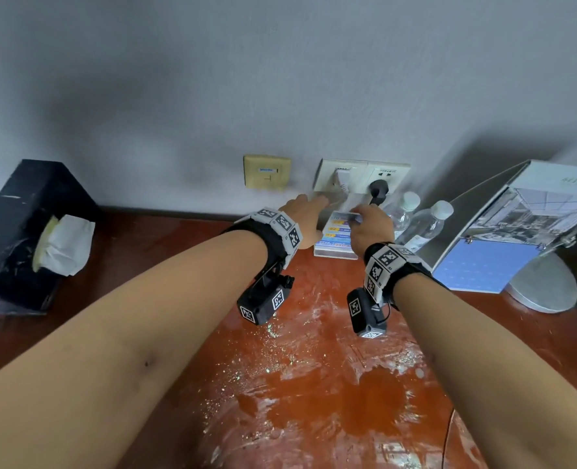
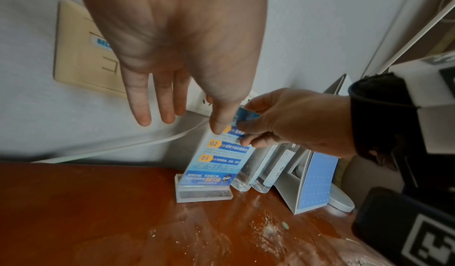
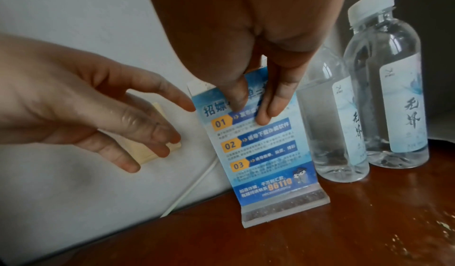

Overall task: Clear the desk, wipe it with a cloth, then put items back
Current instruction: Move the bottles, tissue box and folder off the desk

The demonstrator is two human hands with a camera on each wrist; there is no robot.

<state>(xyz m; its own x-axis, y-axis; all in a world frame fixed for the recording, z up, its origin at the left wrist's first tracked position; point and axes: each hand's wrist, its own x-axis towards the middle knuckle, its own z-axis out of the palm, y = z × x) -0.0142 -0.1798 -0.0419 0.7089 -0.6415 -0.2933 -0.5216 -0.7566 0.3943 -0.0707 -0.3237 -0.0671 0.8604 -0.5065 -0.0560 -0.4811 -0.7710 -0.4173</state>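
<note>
Sign (image 3: 264, 149) upright at far desk (image 1: 314, 384) edge, left of bottles (image 3: 369, 104). Right hand (image 1: 369, 228) pinching top; left hand (image 1: 305, 220) spread wide beside. Best kept pinched till base flat, clear of bottles.

small print on the acrylic sign (image 3: 264, 153) blurred, top hidden behind right hand (image 3: 251, 60)

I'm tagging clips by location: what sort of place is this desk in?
Probably a hotel room: two complimentary-looking water bottles, an acrylic notice stand and a brochure folder line the wooden desk by the wall sockets.
</note>
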